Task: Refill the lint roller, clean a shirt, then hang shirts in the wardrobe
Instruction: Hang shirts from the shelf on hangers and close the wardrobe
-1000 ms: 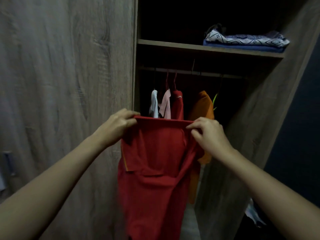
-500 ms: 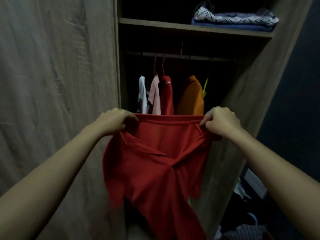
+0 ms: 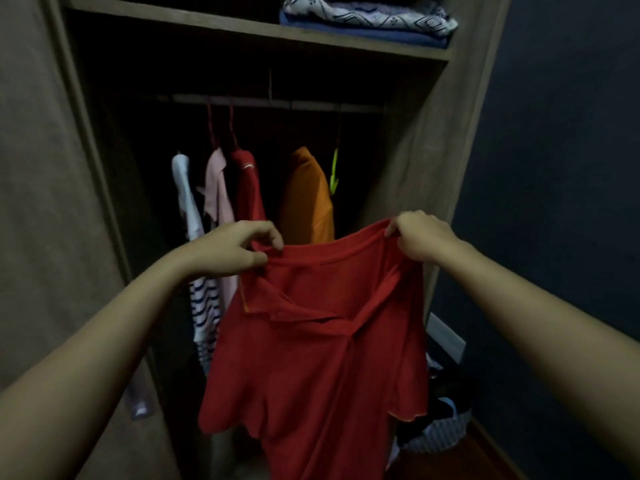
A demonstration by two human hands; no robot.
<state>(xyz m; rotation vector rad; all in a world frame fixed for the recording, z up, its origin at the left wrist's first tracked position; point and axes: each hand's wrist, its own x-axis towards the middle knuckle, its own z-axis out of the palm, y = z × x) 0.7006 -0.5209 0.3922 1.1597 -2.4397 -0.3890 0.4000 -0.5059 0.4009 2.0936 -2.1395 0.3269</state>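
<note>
You hold the red shirt [image 3: 311, 341] stretched in front of the open wardrobe [image 3: 415, 161], its top edge between your two hands and the rest hanging down with the collar folded across the front. Your left hand [image 3: 228, 251] pinches the left end of that edge between thumb and curled fingers; your right hand [image 3: 422, 237] grips the right end, fingers curled over the cloth. Compared with half a second ago, your hands are farther apart and the right end sits higher than the left, so the edge now slopes. Behind the shirt, a white garment [image 3: 183, 188], a pink one [image 3: 218, 188], a second red shirt [image 3: 247, 181] and an orange one [image 3: 306, 199] hang from the rail [image 3: 277, 103]. Folded patterned cloth [image 3: 367, 19] lies on the shelf [image 3: 242, 29] above.
</note>
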